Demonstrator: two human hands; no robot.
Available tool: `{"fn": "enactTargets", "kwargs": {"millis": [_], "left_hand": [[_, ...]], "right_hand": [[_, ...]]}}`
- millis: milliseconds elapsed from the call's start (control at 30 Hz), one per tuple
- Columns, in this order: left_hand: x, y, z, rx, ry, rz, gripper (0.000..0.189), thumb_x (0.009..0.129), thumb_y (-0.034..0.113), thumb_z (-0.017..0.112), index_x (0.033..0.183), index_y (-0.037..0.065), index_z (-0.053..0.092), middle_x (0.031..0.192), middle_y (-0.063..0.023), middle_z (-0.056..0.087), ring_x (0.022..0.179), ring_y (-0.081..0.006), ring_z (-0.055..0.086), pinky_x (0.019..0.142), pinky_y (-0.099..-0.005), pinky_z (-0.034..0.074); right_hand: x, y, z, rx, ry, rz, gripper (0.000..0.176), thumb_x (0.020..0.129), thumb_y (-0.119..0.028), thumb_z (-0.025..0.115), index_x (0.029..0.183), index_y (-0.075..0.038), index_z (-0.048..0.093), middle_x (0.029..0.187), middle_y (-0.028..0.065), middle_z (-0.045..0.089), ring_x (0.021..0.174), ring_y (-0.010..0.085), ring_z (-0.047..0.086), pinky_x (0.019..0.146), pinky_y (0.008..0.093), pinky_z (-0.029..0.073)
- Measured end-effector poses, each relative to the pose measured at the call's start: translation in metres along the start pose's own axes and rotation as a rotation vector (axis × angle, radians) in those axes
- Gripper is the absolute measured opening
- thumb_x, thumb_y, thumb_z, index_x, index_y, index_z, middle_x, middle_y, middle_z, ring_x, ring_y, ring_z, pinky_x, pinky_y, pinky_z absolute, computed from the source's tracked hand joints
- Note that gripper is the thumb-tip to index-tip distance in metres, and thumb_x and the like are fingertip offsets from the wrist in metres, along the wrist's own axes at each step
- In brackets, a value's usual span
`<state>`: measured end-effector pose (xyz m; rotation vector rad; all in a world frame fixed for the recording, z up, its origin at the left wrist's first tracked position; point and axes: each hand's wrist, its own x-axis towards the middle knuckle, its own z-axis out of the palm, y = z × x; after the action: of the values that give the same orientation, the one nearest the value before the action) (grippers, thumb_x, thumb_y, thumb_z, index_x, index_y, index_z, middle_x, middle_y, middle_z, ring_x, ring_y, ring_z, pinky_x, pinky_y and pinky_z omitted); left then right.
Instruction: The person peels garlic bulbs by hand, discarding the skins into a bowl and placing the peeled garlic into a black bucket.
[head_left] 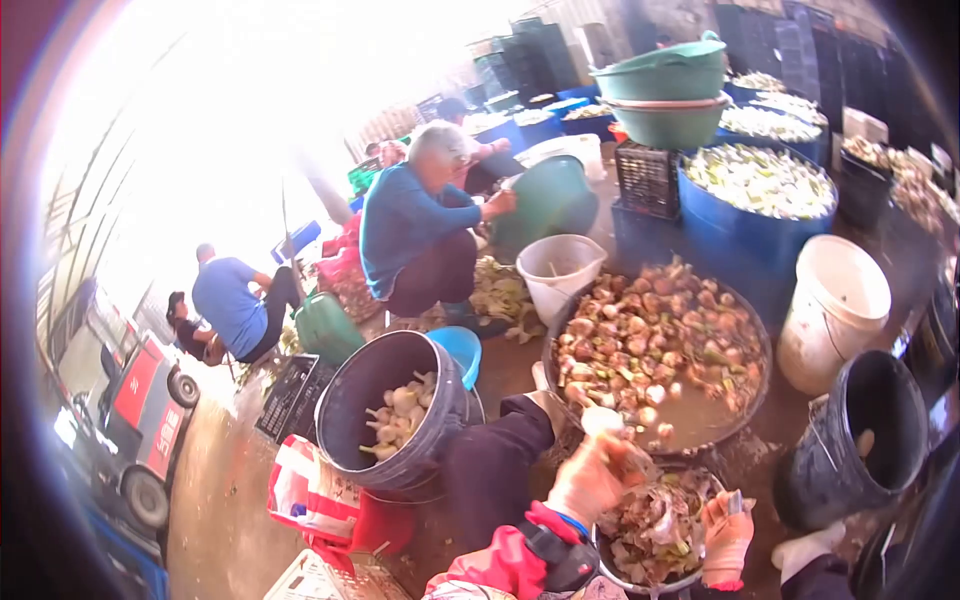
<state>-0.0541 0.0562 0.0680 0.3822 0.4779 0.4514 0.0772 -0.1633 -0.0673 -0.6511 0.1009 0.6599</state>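
My left hand (590,475) is closed round a pale, peeled bulb (602,421) that sticks up from its fingers. Beneath and between the hands stands a bowl (655,530) heaped with papery peelings. At the bowl's right side is my right hand (727,535), its fingers curled round a small grey object (738,503), perhaps a blade. Just beyond the hands, a wide round tub (765,375) holds many brownish bulbs with roots. Left of my knee, a dark bucket (355,400) has several whitish peeled bulbs with stems in it.
A white bucket (835,310) and a black bucket (810,480) stand at the right. Behind are a white pail (560,275), blue barrels (740,230) and stacked green tubs (665,85). A person in teal (405,225) crouches ahead; a vehicle (140,410) is at left.
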Motion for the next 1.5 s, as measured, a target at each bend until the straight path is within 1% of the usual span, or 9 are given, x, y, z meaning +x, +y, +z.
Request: {"fn": "enactTargets", "kwargs": {"millis": [167, 400, 567, 833, 967, 1000, 1233, 1300, 1500], "left_hand": [[0.001, 0.098, 0.04, -0.295, -0.047, 0.67, 0.05, 0.082, 0.059, 0.057, 0.096, 0.012, 0.062, 0.088, -0.005, 0.063, 0.086, -0.023, 0.06, 0.081, -0.0431, 0.05], [0.13, 0.01, 0.032, 0.654, 0.035, 0.096, 0.031, 0.09, 0.038, 0.057, 0.097, 0.009, 0.065, 0.089, -0.001, 0.065, 0.076, -0.0188, 0.061, 0.069, -0.0341, 0.051], [0.23, -0.017, -0.016, 1.888, 0.064, 0.556, 0.027, 0.078, 0.03, 0.064, 0.092, 0.007, 0.069, 0.086, -0.0147, 0.066, 0.081, -0.0257, 0.065, 0.075, -0.0347, 0.049], [0.241, 0.203, 0.008, 2.364, 0.402, 0.431, 0.054, 0.085, 0.05, 0.04, 0.072, 0.006, 0.067, 0.077, -0.0154, 0.066, 0.08, -0.0345, 0.063, 0.075, -0.0404, 0.047], [0.237, 0.324, -0.029, 2.26, 0.717, 0.085, 0.039, 0.079, 0.039, 0.052, 0.061, 0.005, 0.062, 0.054, -0.0062, 0.055, 0.048, -0.0195, 0.054, 0.052, -0.0334, 0.044], [0.241, 0.341, -0.045, 2.348, 0.782, 0.014, 0.042, 0.079, 0.042, 0.048, 0.079, 0.006, 0.07, 0.084, -0.0194, 0.066, 0.088, -0.032, 0.063, 0.081, -0.0405, 0.046], [0.278, 0.328, -0.168, 3.063, -0.109, -1.137, 0.032, 0.086, 0.019, 0.049, 0.109, 0.006, 0.066, 0.117, -0.013, 0.062, 0.109, -0.0295, 0.059, 0.088, -0.0418, 0.049], [0.275, 0.329, -0.241, 2.785, 0.595, -1.021, 0.031, 0.081, 0.027, 0.058, 0.105, 0.014, 0.069, 0.114, -0.0096, 0.064, 0.107, -0.0277, 0.061, 0.088, -0.0395, 0.049], [0.23, 0.362, -0.506, 2.766, 0.73, -1.154, 0.025, 0.08, 0.025, 0.057, 0.093, 0.008, 0.07, 0.098, -0.0127, 0.067, 0.091, -0.0249, 0.065, 0.076, -0.0408, 0.051]], "right_hand": [[0.001, 0.028, 0.005, -0.268, 0.293, 0.09, 0.01, 0.084, -0.016, 0.062, 0.083, -0.006, 0.062, 0.07, 0.0044, 0.062, 0.06, 0.0165, 0.059, 0.056, 0.0318, 0.049], [-0.009, 0.039, 0.005, -0.363, 0.278, 0.068, 0.01, 0.085, -0.002, 0.058, 0.092, 0.0, 0.065, 0.078, 0.0064, 0.063, 0.068, 0.0152, 0.062, 0.062, 0.0247, 0.05], [0.009, 0.04, -0.002, -0.311, 0.384, 0.107, 0.015, 0.084, 0.003, 0.058, 0.097, 0.0, 0.065, 0.083, 0.0078, 0.063, 0.068, 0.0154, 0.061, 0.059, 0.0234, 0.049], [0.027, 0.025, -0.011, -0.577, 0.379, 0.128, 0.015, 0.085, -0.009, 0.06, 0.096, -0.004, 0.068, 0.081, 0.0063, 0.065, 0.069, 0.0139, 0.062, 0.06, 0.0249, 0.051], [0.032, -0.01, 0.044, -1.026, 0.338, 0.184, 0.026, 0.09, -0.023, 0.06, 0.105, -0.002, 0.065, 0.094, 0.0119, 0.068, 0.085, 0.0214, 0.062, 0.076, 0.0329, 0.048], [0.037, -0.005, 0.048, -0.976, 0.336, 0.181, 0.026, 0.091, -0.021, 0.059, 0.107, 0.0, 0.064, 0.096, 0.0106, 0.067, 0.087, 0.0199, 0.061, 0.079, 0.0323, 0.047], [0.07, 0.029, 0.06, -1.428, 0.106, -0.019, 0.015, 0.088, -0.009, 0.061, 0.1, -0.001, 0.066, 0.097, 0.0093, 0.067, 0.089, 0.0193, 0.06, 0.082, 0.0317, 0.045], [0.083, 0.032, 0.074, -1.425, 0.128, 0.07, 0.015, 0.088, -0.009, 0.061, 0.098, -0.001, 0.066, 0.095, 0.0093, 0.068, 0.088, 0.019, 0.06, 0.081, 0.0318, 0.045], [0.117, 0.03, 0.095, -1.029, 0.498, 0.494, 0.01, 0.08, -0.003, 0.067, 0.089, 0.0, 0.065, 0.074, 0.0003, 0.06, 0.067, 0.0142, 0.055, 0.062, 0.0284, 0.044]]}}
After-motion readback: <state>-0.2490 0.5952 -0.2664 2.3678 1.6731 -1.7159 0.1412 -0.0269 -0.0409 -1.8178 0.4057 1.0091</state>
